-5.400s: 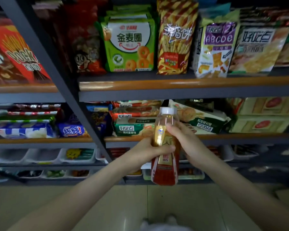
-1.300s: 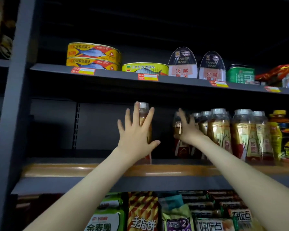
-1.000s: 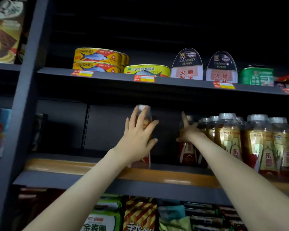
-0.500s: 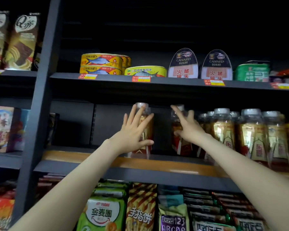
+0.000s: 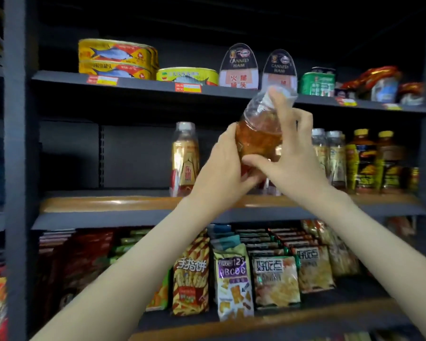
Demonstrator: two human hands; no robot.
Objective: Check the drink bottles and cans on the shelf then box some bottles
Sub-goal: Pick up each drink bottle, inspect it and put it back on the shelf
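The hands are both wrapped around one drink bottle (image 5: 258,136): the left hand (image 5: 219,168) low on it, the right hand (image 5: 295,156) on its side. It is tilted, cap up and to the right, in the air in front of the middle shelf (image 5: 108,204). A second bottle (image 5: 185,156) stands alone on that shelf, to the left. The other bottles (image 5: 330,153) stand to the right.

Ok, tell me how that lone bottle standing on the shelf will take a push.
The lone bottle is tall and narrow, so a push near its cap would probably tip it. It looks filled nearly to the neck, so it is likely heavy for its size. Once down, its round body may roll.
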